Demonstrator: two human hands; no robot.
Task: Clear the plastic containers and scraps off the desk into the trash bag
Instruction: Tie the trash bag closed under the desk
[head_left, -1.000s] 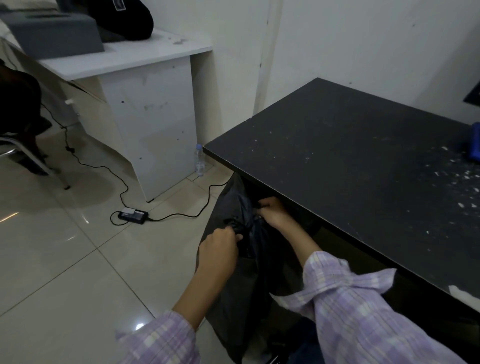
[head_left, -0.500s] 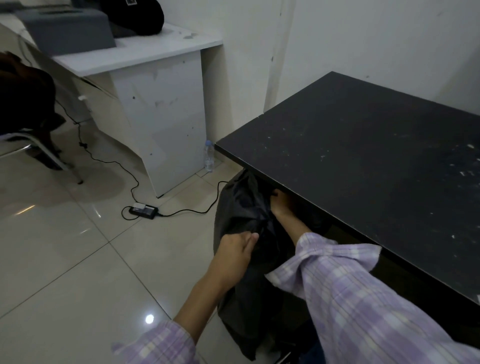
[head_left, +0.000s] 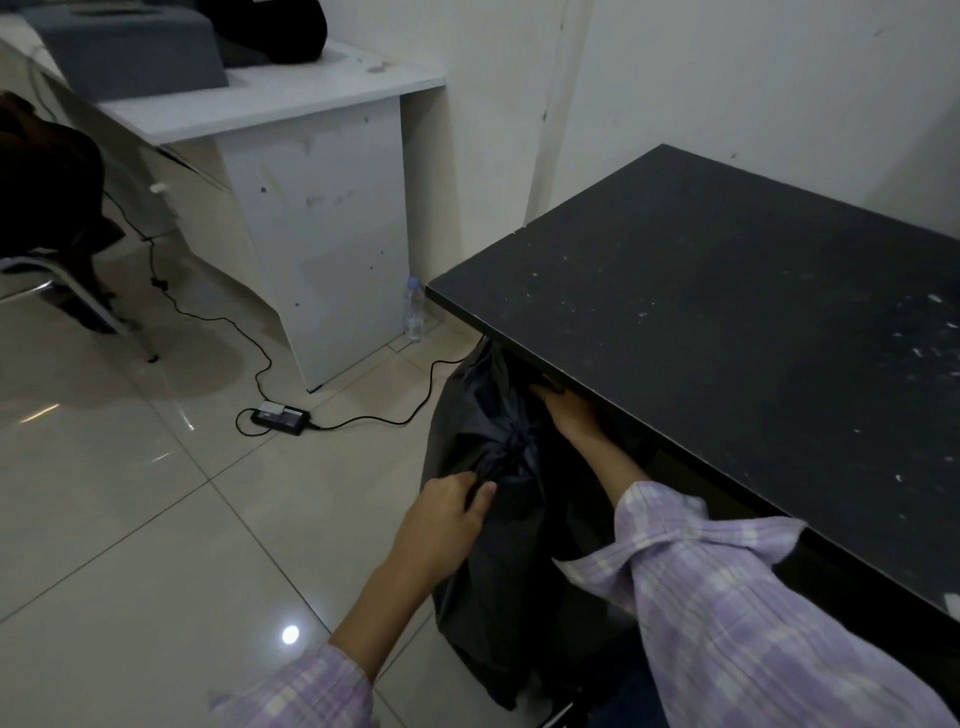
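A dark trash bag (head_left: 498, 582) stands on the floor at the near left edge of the black desk (head_left: 727, 322). Its top is gathered into a twisted neck. My left hand (head_left: 447, 514) pinches the bag's neck from the near side. My right hand (head_left: 566, 410) reaches under the desk edge and grips the bag's far side; its fingers are partly hidden by the desk. Small white scraps (head_left: 935, 332) speckle the desk top toward the right.
A white desk (head_left: 291, 98) with a grey box (head_left: 130, 47) stands at the back left. On the tiled floor lie a black power adapter (head_left: 280, 415) with its cable and a plastic water bottle (head_left: 414, 309). A chair (head_left: 47, 218) is at far left.
My two hands have drawn apart on the bag: the right has gone up under the desk edge, the left has dropped toward me. The view has shifted left, losing the blue object.
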